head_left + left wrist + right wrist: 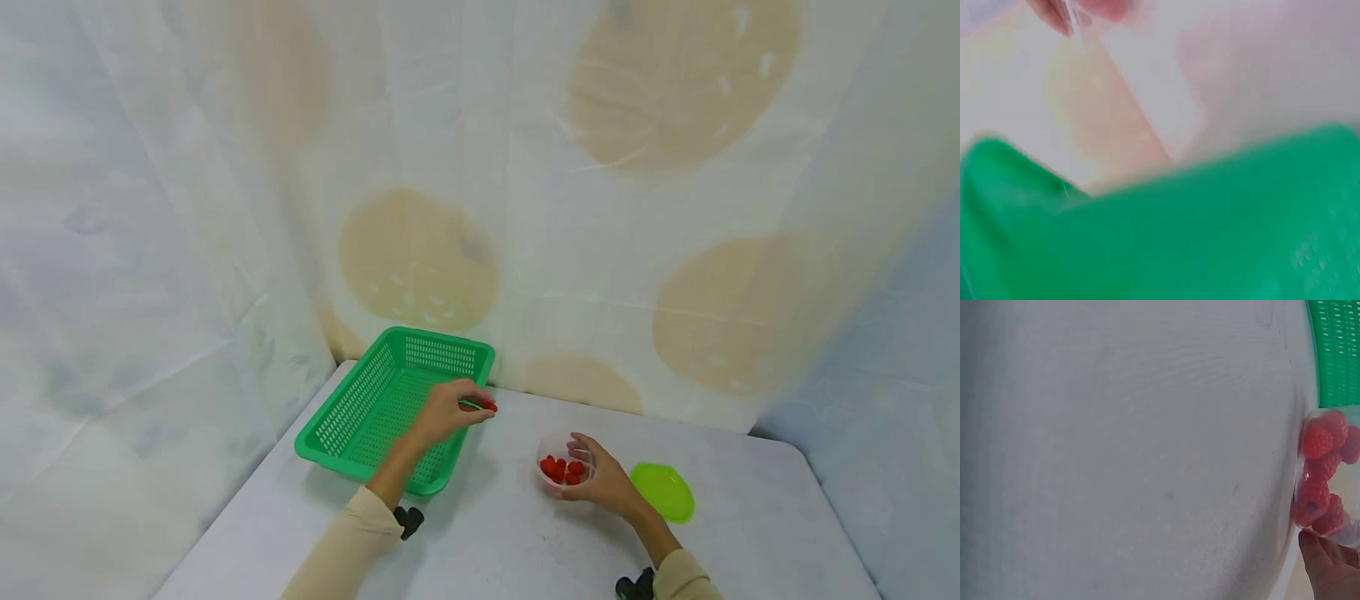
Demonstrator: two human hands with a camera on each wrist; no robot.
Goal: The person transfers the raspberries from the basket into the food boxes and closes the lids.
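Observation:
My left hand (pixel 448 408) pinches a small red berry (pixel 490 407) between fingers and thumb, beside the right rim of the green basket (pixel 313 454). The berry looks like a raspberry. With my right hand (pixel 606 482) I hold a clear plastic tub by its side; it stands on the table and has several raspberries (pixel 1318 439) inside. In the right wrist view, fingers (pixel 1314 553) touch the tub's lower edge. The left wrist view is blurred, with the green basket wall (pixel 1210 237) filling its lower part.
A lime-green lid (pixel 663 492) lies on the white table (pixel 495 542), right of the tub and partly behind my right forearm. The basket stands at the table's left side. A patterned curtain (pixel 525 250) hangs behind the table.

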